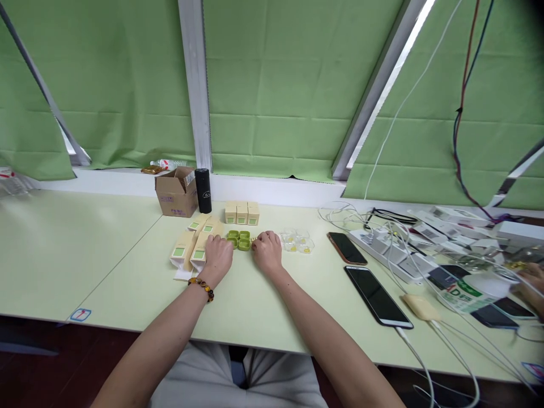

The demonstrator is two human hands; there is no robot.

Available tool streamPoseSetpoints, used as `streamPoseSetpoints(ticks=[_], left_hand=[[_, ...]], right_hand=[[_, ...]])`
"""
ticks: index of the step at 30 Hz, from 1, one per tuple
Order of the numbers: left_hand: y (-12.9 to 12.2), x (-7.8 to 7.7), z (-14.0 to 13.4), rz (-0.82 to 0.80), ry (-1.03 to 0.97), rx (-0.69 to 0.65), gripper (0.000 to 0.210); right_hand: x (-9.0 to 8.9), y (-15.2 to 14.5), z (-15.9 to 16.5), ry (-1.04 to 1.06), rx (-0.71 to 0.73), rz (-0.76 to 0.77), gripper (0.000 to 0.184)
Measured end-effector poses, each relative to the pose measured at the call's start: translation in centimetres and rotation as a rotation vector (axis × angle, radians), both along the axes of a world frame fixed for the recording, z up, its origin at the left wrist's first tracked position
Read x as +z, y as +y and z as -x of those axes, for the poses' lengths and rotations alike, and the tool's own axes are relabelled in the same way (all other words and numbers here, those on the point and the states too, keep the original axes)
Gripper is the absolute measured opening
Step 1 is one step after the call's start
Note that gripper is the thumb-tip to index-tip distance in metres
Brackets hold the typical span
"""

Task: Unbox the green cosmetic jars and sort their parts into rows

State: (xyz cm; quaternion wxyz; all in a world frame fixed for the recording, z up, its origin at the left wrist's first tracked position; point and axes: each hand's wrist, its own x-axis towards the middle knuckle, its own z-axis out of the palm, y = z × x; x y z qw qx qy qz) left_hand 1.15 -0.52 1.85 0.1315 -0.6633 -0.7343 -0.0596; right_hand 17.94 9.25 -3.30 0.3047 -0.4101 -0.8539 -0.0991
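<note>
Cream cardboard cartons with green labels (203,241) lie beside my curled left hand (218,258). A green plastic four-compartment tray (238,239) sits between my hands on the pale table (255,309). My curled right hand (267,250) neighbours clear plastic cups dotted with yellow (294,240); I cannot tell what either hand's fingers grasp.

Cups (244,245) btwn L hand (218,258) & R hand (267,251); cartons (181,249) L; boxes (242,215) behind; phones (377,296) R
</note>
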Motion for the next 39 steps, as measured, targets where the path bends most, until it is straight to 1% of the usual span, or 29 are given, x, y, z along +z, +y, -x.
streamPoseSetpoints(ticks=[5, 10, 16, 19, 25, 29, 31, 34, 37, 39], left_hand=[[0.0, 0.1, 0.0, 0.007, 0.004, -0.013, 0.028], [-0.1, 0.2, 0.0, 0.007, 0.003, -0.023, 0.031], [-0.2, 0.2, 0.0, 0.002, 0.002, -0.025, 0.032], [-0.2, 0.2, 0.1, -0.006, -0.004, -0.021, 0.032], [-0.4, 0.1, 0.2, -0.032, -0.022, -0.028, 0.029], [-0.7, 0.3, 0.1, -0.099, -0.062, -0.037, 0.031], [-1.0, 0.5, -0.1, -0.160, -0.105, -0.076, 0.029], [-1.5, 0.7, -0.7, -0.219, -0.188, -0.191, 0.029], [-2.1, 0.7, -1.7, -0.207, -0.260, -0.287, 0.031], [-2.4, 0.6, -2.2, -0.178, -0.286, -0.324, 0.029]], right_hand=[[0.1, 0.0, 0.0, -0.007, -0.006, 0.004, 0.024], [0.2, 0.0, 0.0, -0.008, -0.003, 0.003, 0.022], [0.4, -0.3, -0.1, 0.037, 0.004, 0.007, 0.017], [0.5, -0.4, -0.4, 0.140, 0.001, 0.028, 0.015], [1.0, -0.5, -1.2, 0.405, -0.064, 0.094, 0.020], [1.5, -0.6, -2.0, 0.579, -0.095, 0.122, 0.022], [1.8, -0.4, -2.6, 0.663, -0.121, 0.132, 0.025], [1.9, 0.0, -3.4, 0.775, -0.161, 0.159, 0.028], [2.0, 0.5, -3.9, 0.843, -0.187, 0.163, 0.029], [2.1, 0.7, -4.2, 0.859, -0.201, 0.155, 0.029]])
